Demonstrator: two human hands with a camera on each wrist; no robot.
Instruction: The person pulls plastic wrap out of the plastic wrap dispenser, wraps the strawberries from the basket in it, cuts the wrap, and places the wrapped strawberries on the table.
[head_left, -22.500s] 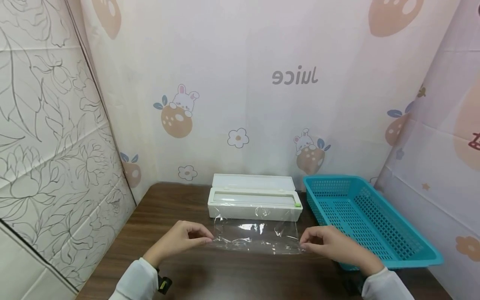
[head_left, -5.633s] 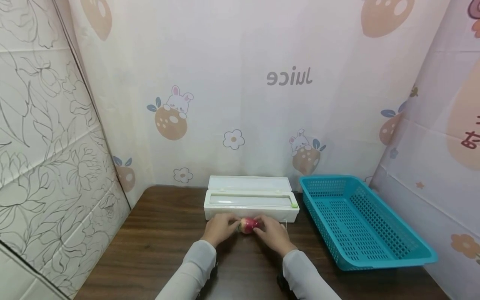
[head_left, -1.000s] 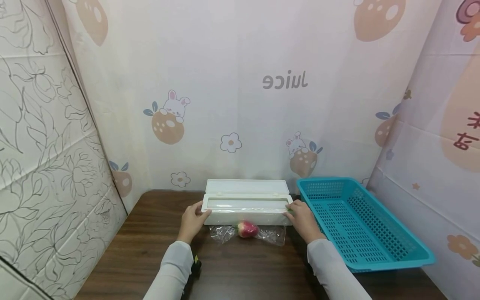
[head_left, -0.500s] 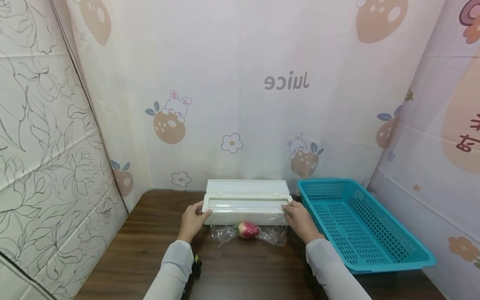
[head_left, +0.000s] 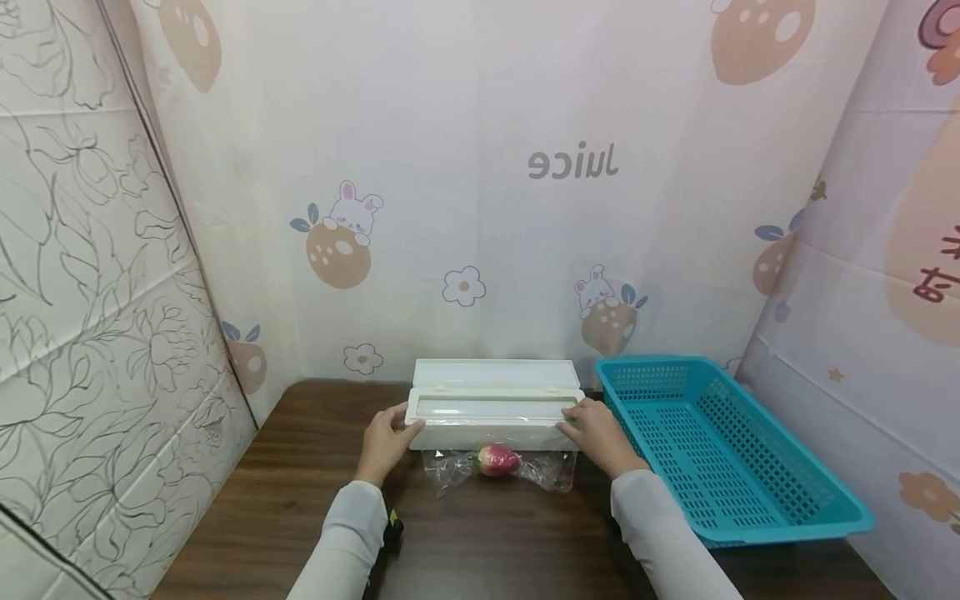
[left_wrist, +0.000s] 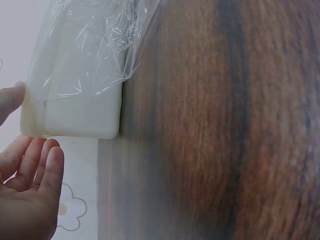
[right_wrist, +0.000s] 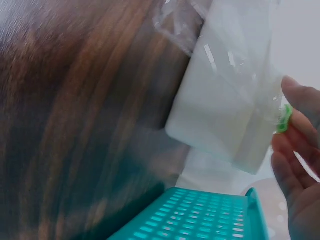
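A white cling film dispenser (head_left: 483, 435) stands near the back of the table with its lid raised. My left hand (head_left: 384, 442) grips its left end, the thumb on the front edge and the fingers against the end face in the left wrist view. My right hand (head_left: 598, 435) pinches the small green slide cutter (right_wrist: 284, 119) near the right end of the dispenser. Clear cling film (head_left: 551, 471) hangs from the dispenser's front onto the table. Wrapped in it, the film gathered at both sides, lies a small red and yellow fruit (head_left: 498, 460).
A teal plastic basket (head_left: 780, 533) with perforated walls stands right of the dispenser, close to my right forearm. The brown wooden table (head_left: 495, 550) extends in front. Printed cloth (head_left: 465, 208) hangs behind and at both sides.
Earlier my hands stretched the film forward, then worked at the fruit between them. Now they are at the dispenser's ends. Over the last second my right hand and the cutter have shifted slightly left.
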